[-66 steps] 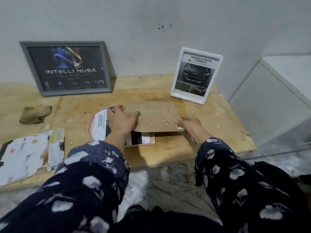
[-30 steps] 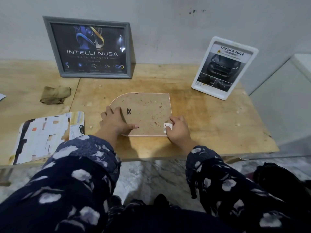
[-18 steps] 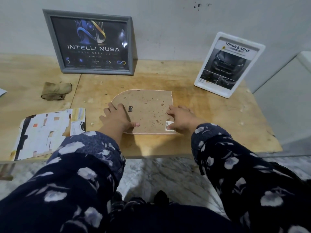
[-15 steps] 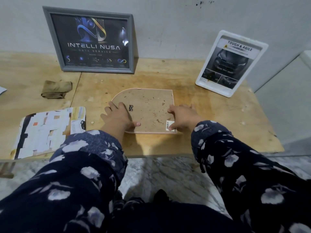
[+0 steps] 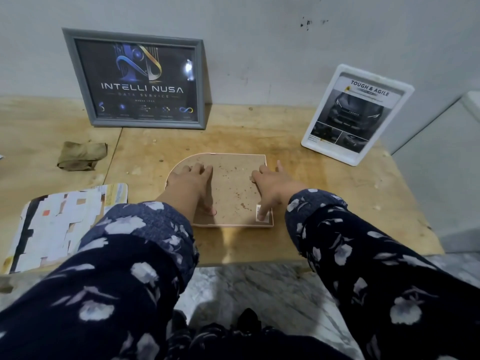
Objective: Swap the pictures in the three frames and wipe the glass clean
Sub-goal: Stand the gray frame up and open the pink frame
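Note:
A pink arch-shaped frame (image 5: pixel 231 183) lies face down on the wooden table (image 5: pixel 324 193), its brown backing board up. My left hand (image 5: pixel 192 183) presses flat on the board's left side, fingers spread. My right hand (image 5: pixel 270 188) presses on the right side, thumb on a white label near the lower right corner. A grey frame (image 5: pixel 137 79) with a dark "Intelli Nusa" picture leans on the wall at the back left. A white frame (image 5: pixel 355 115) with a car picture leans at the back right.
A folded olive cloth (image 5: pixel 81 155) lies left of the arch frame. A clipboard with a torn printed sheet (image 5: pixel 62 224) sits at the table's near left edge. A white cabinet (image 5: pixel 441 152) stands to the right. The wall runs close behind the table.
The backing board went from held above the picture to seated in the arch frame. Both hands then slid further onto the board and now press on it.

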`<state>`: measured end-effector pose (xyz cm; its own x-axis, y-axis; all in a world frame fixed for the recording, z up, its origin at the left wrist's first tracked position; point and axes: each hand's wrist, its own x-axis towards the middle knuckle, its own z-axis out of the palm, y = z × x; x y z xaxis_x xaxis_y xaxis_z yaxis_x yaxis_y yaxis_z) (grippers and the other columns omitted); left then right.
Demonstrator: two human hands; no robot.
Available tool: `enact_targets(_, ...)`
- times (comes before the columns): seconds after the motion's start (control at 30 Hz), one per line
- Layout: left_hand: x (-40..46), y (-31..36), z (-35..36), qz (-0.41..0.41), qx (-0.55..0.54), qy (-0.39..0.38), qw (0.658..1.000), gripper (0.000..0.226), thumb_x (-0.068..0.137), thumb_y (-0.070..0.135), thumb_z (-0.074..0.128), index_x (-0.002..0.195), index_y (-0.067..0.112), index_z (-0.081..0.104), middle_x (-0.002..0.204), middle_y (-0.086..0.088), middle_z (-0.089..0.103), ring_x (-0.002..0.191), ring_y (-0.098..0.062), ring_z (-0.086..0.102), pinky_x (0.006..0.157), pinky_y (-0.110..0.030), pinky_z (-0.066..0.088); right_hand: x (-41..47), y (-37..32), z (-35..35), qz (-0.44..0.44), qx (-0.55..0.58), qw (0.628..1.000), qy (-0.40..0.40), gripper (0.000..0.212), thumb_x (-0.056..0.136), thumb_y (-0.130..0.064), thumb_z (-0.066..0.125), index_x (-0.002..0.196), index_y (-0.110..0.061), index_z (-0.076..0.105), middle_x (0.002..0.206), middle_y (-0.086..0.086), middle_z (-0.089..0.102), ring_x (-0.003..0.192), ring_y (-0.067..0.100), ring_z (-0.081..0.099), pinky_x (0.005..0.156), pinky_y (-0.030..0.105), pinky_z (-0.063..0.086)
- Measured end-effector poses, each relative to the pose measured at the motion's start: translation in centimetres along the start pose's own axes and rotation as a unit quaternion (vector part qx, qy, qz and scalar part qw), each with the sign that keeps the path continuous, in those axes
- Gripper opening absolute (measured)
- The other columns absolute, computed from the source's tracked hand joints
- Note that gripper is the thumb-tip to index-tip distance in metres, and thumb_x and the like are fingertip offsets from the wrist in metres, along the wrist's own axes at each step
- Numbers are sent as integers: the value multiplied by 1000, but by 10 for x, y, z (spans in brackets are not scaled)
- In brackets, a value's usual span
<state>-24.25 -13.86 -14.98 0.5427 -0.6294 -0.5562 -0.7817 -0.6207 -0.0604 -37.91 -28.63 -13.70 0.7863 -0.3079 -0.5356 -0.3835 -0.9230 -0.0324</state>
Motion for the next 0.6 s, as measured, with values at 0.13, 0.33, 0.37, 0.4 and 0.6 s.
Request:
enact_targets(0.13, 8, 1, -5, -5, 9, 0, 1000, 127, 54, 65, 81, 152, 28, 11, 154, -1, 14, 142, -30, 17, 107, -56, 34, 10, 5, -9, 9, 36, 999, 5, 94, 57, -40, 89, 133, -22, 38, 132, 4, 38, 113, 25, 49, 94, 38, 46)
enact_targets(0.33, 12, -2, -3, -7, -32, -4, 999, 128, 49, 61, 86, 149, 28, 14, 158, -4, 1, 146, -35, 3, 117, -54, 18, 23, 8, -8, 29, 36, 998, -50, 132, 62, -32, 88, 152, -24, -9, 160, 5, -16, 147, 26, -9, 119, 44, 18)
enact_targets(0.37, 13, -3, -6, -8, -36, -9, 999, 130, 50, 61, 86, 150, 27, 11, 160, -4, -2, 146, -35, 1, 118, -52, 17, 27, 8, -10, 30, 29, 997, -60, 132, 62, -33, 87, 153, -21, -8, 160, 5, -15, 147, 26, -12, 119, 44, 15)
enact_targets(0.4, 12, -2, -8, -7, -26, -13, 1000, 132, 50, 61, 86, 151, 26, 8, 160, -5, -1, 146, -35, 1, 119, -50, 17, 28, 8, -12, 32, 20, 997, -63, 133, 61, -35, 88, 153, -18, -6, 160, 6, -12, 147, 27, -12, 120, 44, 13)
enact_targets(0.6, 11, 2, -17, -9, 17, -24, 1000, 131, 55, 62, 83, 152, 22, 5, 157, -7, 7, 143, -36, 11, 117, -47, 22, 39, 4, -16, 36, -71, 996, -49, 131, 59, -48, 85, 153, -12, 1, 159, 11, 5, 147, 30, -1, 117, 55, -7)
